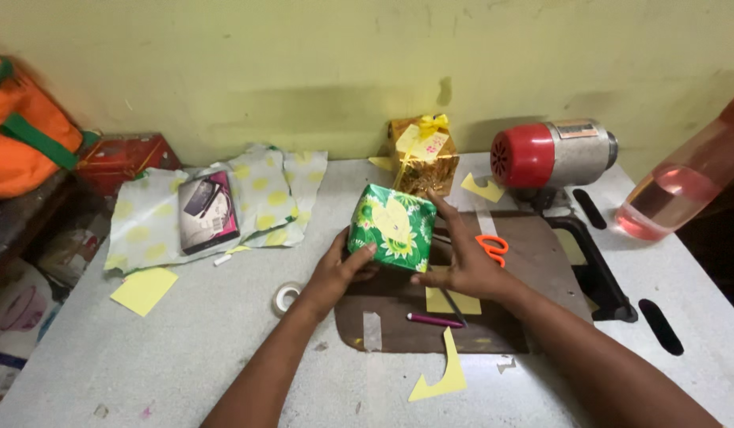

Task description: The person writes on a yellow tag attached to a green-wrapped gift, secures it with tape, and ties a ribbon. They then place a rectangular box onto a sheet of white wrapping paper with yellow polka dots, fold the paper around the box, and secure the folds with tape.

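Holding a green wrapped box (pixel 392 227) between both hands, above the dark brown inset panel (pixel 541 261) of a grey table (pixel 184 333). The box is covered in green paper with a yellow flower print. The left hand (pixel 341 268) is closed on the box's left lower edge, thumb laid on the front face. The right hand (pixel 464 265) is pressed to the right side, index finger stretched up along the far right edge, thumb under the lower right corner; a thin dark stick-like item appears to be tucked under this hand, kind cannot be told.

Just behind the box a gold wrapped box (pixel 424 158) with a yellow ribbon bow is seen, standing near the wall. Orange-handled scissors (pixel 491 246) lie just right of the right hand, partly hidden by it. A pink pen (pixel 434 320) lies on the panel below the right hand, beside a yellow paper piece (pixel 452 303). A curved yellow paper offcut (pixel 442 376) lies at the panel's near edge. A roll of clear tape (pixel 287 296) sits just left of the left wrist.

Further left, a sheet of pale wrapping paper (pixel 153 218) with yellow dots is spread out, a flat pink-and-grey packet (pixel 208 211) resting on it. A yellow paper square (pixel 143 290) lies below that sheet. A red-and-silver motor (pixel 551 153) is seen at the back right, a pink bottle (pixel 688 178) at the far right edge, an orange bag (pixel 22 127) at the far left.
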